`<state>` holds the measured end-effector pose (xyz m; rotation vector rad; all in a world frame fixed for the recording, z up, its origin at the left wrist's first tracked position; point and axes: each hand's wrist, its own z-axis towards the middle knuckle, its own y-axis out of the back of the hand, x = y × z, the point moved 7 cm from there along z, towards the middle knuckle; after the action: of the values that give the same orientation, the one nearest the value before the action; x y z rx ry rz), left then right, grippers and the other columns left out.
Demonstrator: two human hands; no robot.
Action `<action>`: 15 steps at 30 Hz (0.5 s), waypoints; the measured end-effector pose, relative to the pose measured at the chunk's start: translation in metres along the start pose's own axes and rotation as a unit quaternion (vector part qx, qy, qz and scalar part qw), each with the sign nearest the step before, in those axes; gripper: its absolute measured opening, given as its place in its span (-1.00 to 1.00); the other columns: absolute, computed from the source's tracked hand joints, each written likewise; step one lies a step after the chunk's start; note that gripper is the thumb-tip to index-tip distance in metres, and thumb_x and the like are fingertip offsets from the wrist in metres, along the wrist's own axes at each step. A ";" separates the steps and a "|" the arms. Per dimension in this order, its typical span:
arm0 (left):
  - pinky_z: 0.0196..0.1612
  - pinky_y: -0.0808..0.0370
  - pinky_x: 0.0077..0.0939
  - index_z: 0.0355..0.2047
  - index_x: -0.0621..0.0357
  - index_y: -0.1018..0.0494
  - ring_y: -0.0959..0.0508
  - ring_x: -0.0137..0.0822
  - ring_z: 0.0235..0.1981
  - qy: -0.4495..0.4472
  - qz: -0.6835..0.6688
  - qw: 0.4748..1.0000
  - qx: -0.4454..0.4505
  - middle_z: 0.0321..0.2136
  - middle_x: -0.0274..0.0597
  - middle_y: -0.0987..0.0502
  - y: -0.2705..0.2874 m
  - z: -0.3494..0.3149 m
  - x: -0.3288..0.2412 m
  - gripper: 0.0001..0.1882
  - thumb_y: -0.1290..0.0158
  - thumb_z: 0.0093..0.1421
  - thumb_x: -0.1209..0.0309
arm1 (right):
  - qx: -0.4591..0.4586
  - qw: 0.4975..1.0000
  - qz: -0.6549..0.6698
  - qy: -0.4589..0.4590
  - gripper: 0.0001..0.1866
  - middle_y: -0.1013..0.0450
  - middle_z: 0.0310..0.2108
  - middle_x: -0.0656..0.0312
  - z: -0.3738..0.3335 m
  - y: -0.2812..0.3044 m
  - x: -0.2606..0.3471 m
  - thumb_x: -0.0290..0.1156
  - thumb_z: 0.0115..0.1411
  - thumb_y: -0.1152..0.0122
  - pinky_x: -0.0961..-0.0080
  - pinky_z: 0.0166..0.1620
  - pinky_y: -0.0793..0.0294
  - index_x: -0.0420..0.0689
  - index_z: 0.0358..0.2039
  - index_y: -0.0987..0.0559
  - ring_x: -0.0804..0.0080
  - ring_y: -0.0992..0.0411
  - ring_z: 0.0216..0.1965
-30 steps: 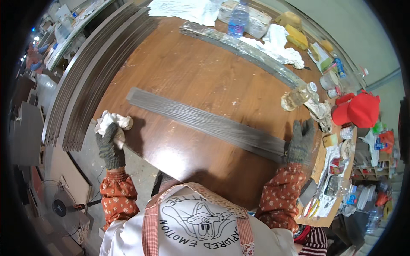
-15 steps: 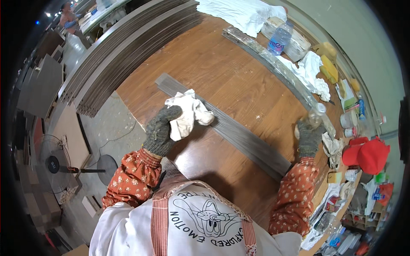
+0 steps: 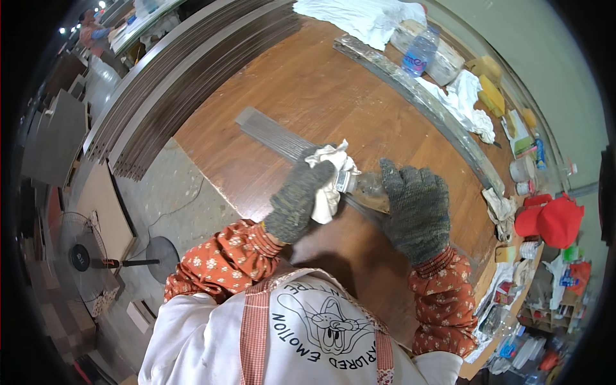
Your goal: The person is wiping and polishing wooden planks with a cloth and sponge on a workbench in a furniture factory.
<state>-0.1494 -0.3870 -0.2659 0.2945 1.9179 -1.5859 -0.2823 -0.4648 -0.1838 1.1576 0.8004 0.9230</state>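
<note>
A crumpled white cloth [image 3: 327, 204] is gripped in my left hand [image 3: 294, 204], which wears a dark grey knitted glove. My right hand [image 3: 418, 215], gloved the same way, is closed round a small clear plastic bottle [image 3: 368, 188]. The bottle lies tipped on its side, its pale neck against the cloth. Below both hands, a bundle of long grey strips [image 3: 273, 133] lies diagonally across the brown wood-grain table [image 3: 282, 80]. My hands and the bottle hide the middle of the strips.
Tall stacks of grey strips [image 3: 192, 70] line the table's far left. A long grey bar [image 3: 410, 99] lies at the right, with a water bottle [image 3: 420, 54], white rags [image 3: 465, 102] and a red cap [image 3: 555, 221] beyond. A fan [image 3: 80, 256] stands on the floor at left.
My right hand has brought the bottle leftward from the table's right side to the cloth and tipped it over. My left hand has moved right and slightly nearer with the cloth.
</note>
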 end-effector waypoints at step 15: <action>-0.12 -0.52 -0.53 0.16 0.29 -0.32 -0.56 -0.36 -0.19 -0.030 0.051 0.998 0.035 -0.09 -0.14 -0.53 -0.014 0.020 -0.029 -0.52 -0.04 0.31 0.31 | -0.101 0.970 0.223 0.002 -0.48 -0.52 -0.28 0.14 0.033 -0.051 -0.030 -0.19 0.05 -0.37 0.20 -0.18 -0.48 -0.15 -0.02 -0.48 0.13 -0.52 -0.24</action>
<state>-0.1279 -0.4035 -0.2392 0.3644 1.7777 -1.5788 -0.2556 -0.5119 -0.2246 1.1757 0.4388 1.3452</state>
